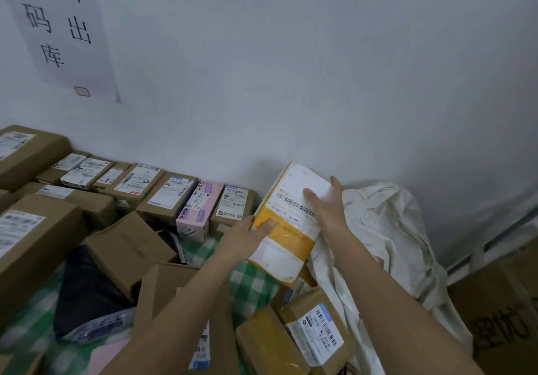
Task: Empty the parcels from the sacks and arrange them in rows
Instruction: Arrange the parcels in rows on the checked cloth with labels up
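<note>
Both the left hand (252, 233) and right hand (326, 204) grip a yellow-and-white taped parcel (286, 223), thumbs pressed on its barcode label, seemingly reading "J6 S04".

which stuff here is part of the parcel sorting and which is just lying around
Part of the job:
- yellow parcel, held by left hand and right hand
- white sack
- row of boxes along the wall
- pink box

Just there:
- paper sign
- checked cloth

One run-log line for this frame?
both hands hold yellow-and-white parcel | left hand lower edge | right hand label | beside white sack
</note>
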